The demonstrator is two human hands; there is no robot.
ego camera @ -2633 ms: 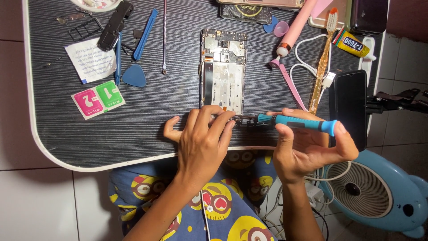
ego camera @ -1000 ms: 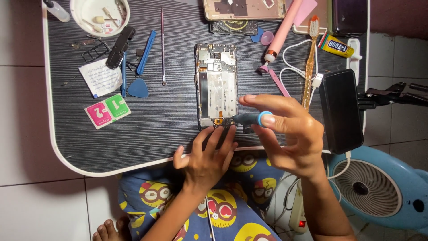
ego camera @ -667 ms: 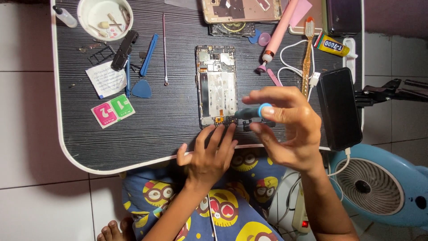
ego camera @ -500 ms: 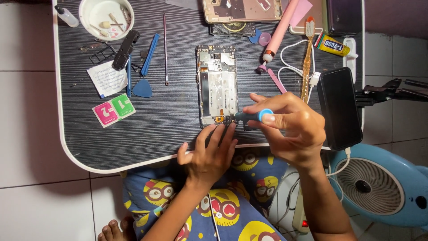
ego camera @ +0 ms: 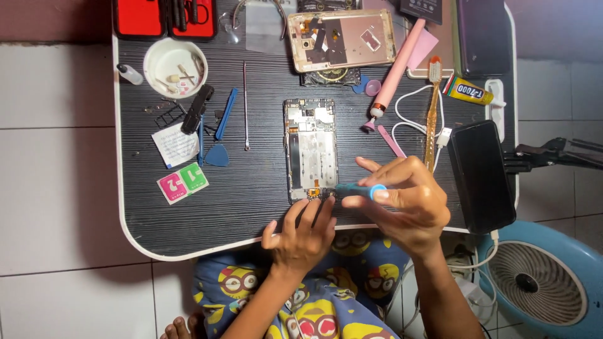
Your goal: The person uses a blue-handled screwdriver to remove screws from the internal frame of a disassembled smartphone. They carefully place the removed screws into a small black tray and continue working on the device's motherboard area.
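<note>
Dark striped table (ego camera: pixel 251 207) over white floor tiles, with the opened phone (ego camera: pixel 310 149) lying mid-table. Right hand (ego camera: pixel 402 204) pinches a blue screwdriver (ego camera: pixel 358 189), tip at the phone's bottom edge; left hand (ego camera: pixel 301 235) has its fingers pressed together, steadying that same end. I'd keep the driver straight on the screw with light pressure. Pink and green square packets (ego camera: pixel 183 183) sit left, a yellow glue tube (ego camera: pixel 468 91) upper right.
</note>
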